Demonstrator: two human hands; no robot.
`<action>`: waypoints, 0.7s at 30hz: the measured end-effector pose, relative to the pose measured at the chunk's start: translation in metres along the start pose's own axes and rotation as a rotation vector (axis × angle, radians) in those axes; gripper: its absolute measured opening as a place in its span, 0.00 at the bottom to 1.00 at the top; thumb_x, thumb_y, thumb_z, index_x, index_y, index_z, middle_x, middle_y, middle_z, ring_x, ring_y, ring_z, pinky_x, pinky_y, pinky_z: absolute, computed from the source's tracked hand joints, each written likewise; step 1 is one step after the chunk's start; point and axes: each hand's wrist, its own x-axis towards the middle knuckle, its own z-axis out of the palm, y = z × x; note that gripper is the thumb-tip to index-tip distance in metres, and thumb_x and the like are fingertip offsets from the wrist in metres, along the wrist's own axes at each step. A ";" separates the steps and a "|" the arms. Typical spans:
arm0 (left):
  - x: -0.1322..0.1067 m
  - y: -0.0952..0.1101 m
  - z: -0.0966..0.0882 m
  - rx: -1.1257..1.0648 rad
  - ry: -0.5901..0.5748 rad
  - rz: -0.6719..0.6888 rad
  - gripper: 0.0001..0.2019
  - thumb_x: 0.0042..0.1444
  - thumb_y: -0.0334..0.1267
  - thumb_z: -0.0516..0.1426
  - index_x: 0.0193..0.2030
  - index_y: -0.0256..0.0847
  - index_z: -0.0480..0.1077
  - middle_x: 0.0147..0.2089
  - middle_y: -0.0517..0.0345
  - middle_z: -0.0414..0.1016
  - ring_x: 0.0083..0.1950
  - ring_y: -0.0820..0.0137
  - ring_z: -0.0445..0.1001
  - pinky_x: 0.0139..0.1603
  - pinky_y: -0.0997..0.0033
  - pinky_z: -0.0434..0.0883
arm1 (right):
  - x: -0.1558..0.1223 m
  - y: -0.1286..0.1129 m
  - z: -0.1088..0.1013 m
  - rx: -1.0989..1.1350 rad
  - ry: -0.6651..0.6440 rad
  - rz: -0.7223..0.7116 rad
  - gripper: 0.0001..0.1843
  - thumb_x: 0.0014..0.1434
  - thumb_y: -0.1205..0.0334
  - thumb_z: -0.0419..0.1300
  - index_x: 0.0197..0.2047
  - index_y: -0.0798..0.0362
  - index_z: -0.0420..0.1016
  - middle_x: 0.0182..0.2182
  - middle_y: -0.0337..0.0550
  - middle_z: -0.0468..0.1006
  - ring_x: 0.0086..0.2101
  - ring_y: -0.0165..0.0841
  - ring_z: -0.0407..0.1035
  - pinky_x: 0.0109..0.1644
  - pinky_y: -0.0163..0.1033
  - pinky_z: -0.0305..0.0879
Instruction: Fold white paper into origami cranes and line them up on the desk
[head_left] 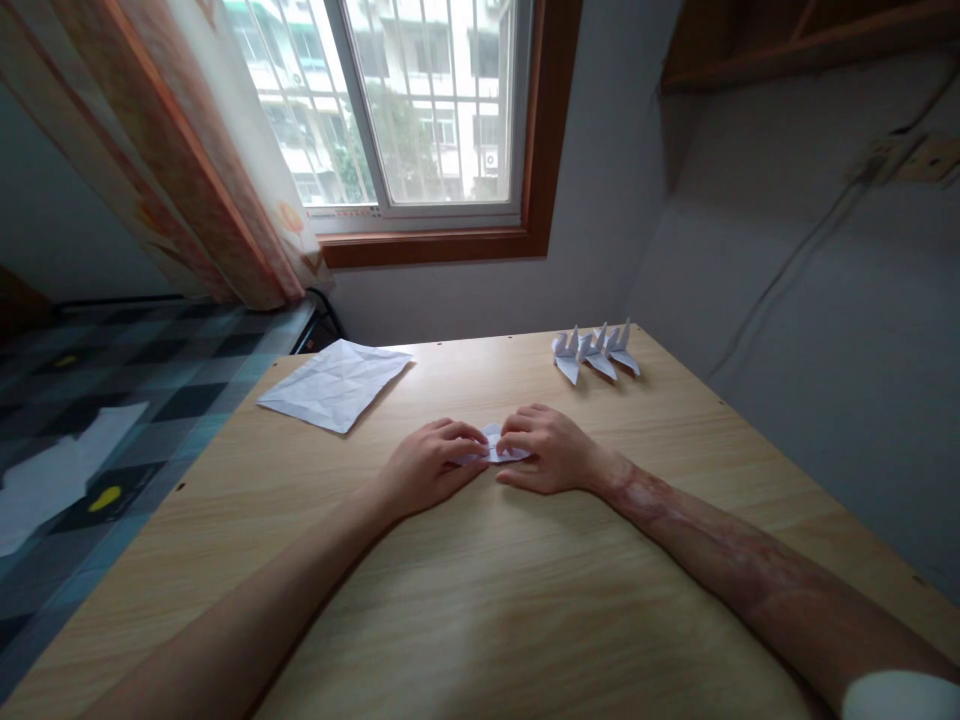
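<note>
A small folded piece of white paper (492,436) lies on the wooden table, mostly covered by my fingers. From the left, my left hand (435,460) has its fingers curled over the paper's left end, the thumb along its near edge. My right hand (551,447) presses bent fingers on the right part, with its thumb just in front on the table side. Both hands rest low, close together. The exact folds under the fingers are hidden.
Three folded paper cranes (596,350) stand in a row at the table's far right. A creased white sheet (337,385) lies at the far left. White paper (67,470) lies on the checkered bed left of the table (450,620). Walls and a window (442,110) bound the far side.
</note>
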 end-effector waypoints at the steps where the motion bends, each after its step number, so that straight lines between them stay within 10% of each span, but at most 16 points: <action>1: 0.000 0.000 0.000 -0.002 0.004 -0.001 0.09 0.75 0.42 0.60 0.52 0.48 0.84 0.54 0.52 0.87 0.51 0.63 0.84 0.55 0.59 0.80 | 0.000 0.000 0.000 0.011 0.002 0.002 0.12 0.71 0.48 0.68 0.43 0.48 0.81 0.39 0.46 0.82 0.41 0.42 0.75 0.51 0.49 0.70; 12: -0.002 -0.004 0.004 0.026 0.016 -0.048 0.08 0.75 0.38 0.59 0.52 0.45 0.80 0.53 0.52 0.86 0.51 0.61 0.83 0.55 0.60 0.79 | 0.000 0.005 0.004 0.239 0.021 0.246 0.05 0.68 0.64 0.71 0.42 0.50 0.79 0.37 0.41 0.78 0.39 0.37 0.73 0.45 0.42 0.71; 21: -0.002 -0.006 0.007 0.031 0.001 -0.012 0.10 0.77 0.36 0.56 0.53 0.43 0.79 0.56 0.49 0.84 0.54 0.60 0.81 0.58 0.58 0.78 | -0.002 0.013 0.011 0.164 0.052 0.308 0.24 0.65 0.57 0.75 0.62 0.50 0.81 0.61 0.55 0.80 0.60 0.48 0.74 0.68 0.58 0.71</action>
